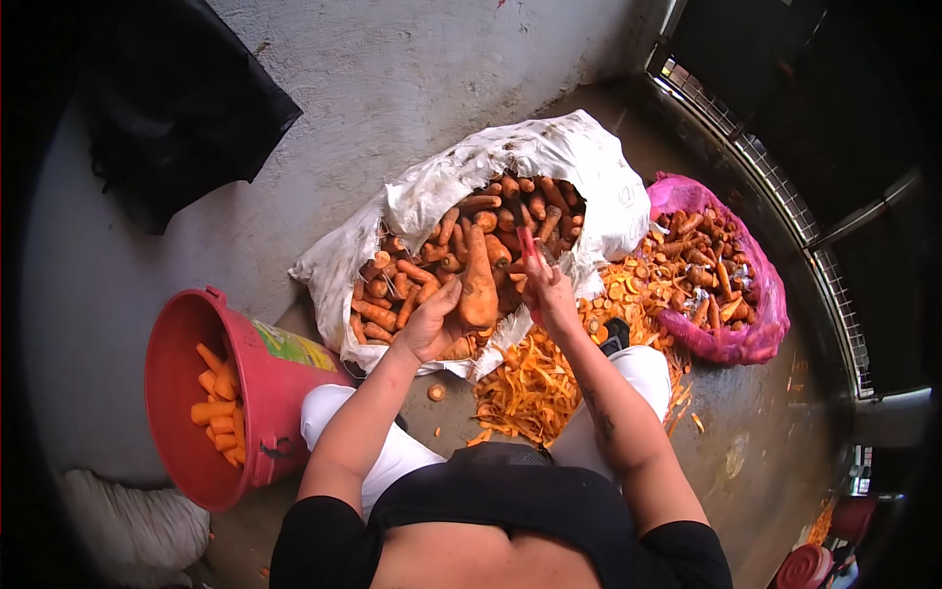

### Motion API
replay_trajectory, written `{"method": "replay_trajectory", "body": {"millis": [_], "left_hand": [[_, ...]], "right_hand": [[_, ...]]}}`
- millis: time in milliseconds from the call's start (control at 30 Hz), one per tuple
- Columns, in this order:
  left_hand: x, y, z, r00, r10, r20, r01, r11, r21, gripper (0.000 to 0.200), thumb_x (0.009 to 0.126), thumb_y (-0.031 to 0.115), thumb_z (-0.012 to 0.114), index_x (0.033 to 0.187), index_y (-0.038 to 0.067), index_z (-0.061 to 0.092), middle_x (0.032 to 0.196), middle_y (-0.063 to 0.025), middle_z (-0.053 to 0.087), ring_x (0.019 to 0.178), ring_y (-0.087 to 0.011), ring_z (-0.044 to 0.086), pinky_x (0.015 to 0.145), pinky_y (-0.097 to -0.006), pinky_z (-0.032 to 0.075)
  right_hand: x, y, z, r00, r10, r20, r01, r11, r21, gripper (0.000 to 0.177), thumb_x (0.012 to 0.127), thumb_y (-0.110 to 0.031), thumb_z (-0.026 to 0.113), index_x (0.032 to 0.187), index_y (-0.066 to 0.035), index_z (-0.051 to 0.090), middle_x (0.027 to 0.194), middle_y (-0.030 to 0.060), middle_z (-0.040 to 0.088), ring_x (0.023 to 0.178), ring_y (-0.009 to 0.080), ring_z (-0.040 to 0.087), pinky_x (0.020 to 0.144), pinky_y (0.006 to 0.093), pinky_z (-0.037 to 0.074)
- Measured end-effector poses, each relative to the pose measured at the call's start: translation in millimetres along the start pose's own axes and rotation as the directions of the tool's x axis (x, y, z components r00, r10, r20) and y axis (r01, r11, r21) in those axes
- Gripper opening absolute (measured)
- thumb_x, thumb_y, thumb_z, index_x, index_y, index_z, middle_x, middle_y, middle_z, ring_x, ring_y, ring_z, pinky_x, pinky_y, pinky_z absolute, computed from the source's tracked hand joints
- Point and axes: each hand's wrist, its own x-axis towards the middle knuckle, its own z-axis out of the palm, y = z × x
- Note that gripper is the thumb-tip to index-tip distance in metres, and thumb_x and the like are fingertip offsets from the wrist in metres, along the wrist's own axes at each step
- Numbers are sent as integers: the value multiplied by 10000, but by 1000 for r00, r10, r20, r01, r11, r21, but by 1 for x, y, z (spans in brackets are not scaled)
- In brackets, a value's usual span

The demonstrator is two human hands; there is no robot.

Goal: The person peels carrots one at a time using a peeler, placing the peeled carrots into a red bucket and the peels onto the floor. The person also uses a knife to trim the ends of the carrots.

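Note:
A large unpeeled carrot points upward, its thick end in the fingers of my left hand. Just to the right, my right hand is closed on a red-handled knife, its narrow dark blade pointing away from me. Both hands are over the front of a white sack, which lies open and full of unpeeled carrots. Below my right forearm spreads a heap of orange peelings with cut carrot ends among them.
A red bucket on the left tips toward me, with peeled carrots inside. At right stands a pink bag of carrot pieces. Dark cloth hangs by the wall. A white sack lies at lower left.

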Motion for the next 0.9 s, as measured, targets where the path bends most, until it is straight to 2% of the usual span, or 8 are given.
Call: {"method": "replay_trajectory", "body": {"millis": [67,233,333,467,533,667,733,900], "left_hand": [[1,-3,-4,1000,20,8,-22,981,193,521,990,411,389,1405,107,306,1305,-83,479,1173,-230,530,905,-436,516],[5,-11,1,995,-78,67,91,971,-220,581,967,543,311,1391,145,324,1338,-126,449,1206,-289,501,940,-608,433],[9,-22,-8,994,-95,62,111,918,-380,681,923,659,242,1371,157,347,1350,-144,452,1218,-319,487,988,-624,370],[21,-27,-21,995,-99,-16,90,952,-293,737,870,704,370,1317,119,406,1326,-126,485,1234,-292,477,1003,-512,400],[22,-23,-19,986,-83,-145,110,976,187,743,836,695,464,1327,141,403,1272,-100,537,1180,-263,524,952,-439,438],[27,-14,-8,928,236,-287,169,419,892,550,820,552,614,1131,111,507,986,-91,619,920,-247,617,807,-368,471],[25,-12,-13,872,430,-235,176,172,969,315,791,315,685,947,82,542,863,-125,625,830,-293,629,745,-398,467],[19,9,-19,847,527,-76,257,-280,925,365,750,261,713,1031,78,571,934,-126,637,889,-316,614,784,-446,429]], "right_hand": [[8,5,-7,1000,8,-1,-8,993,-120,512,903,-523,552,943,-26,666,492,-39,399,417,60,340,420,239,249],[5,-20,-5,995,48,-85,-52,997,-52,499,874,-511,608,606,-100,515,486,-39,414,405,62,383,400,228,282],[15,10,-7,990,-58,-126,16,951,-310,458,914,-455,574,767,-25,631,509,-28,434,458,60,385,435,246,293],[11,16,-4,991,-94,-93,42,892,-451,427,933,-396,563,818,2,664,549,-34,467,514,47,417,459,243,307],[8,13,-2,985,-169,-29,134,865,-484,387,937,-355,564,870,15,656,562,-17,496,538,64,451,493,253,361],[-9,-2,-2,934,-339,113,349,797,-493,284,866,-296,595,997,-53,663,726,194,625,667,283,650,618,378,481],[-11,3,-5,936,-309,167,346,736,-582,293,868,-298,585,1050,-78,652,771,202,634,705,330,646,630,396,487],[-21,13,1,952,-229,201,305,701,-645,313,882,-322,562,1120,-132,636,821,197,645,760,387,623,644,424,492]]}}
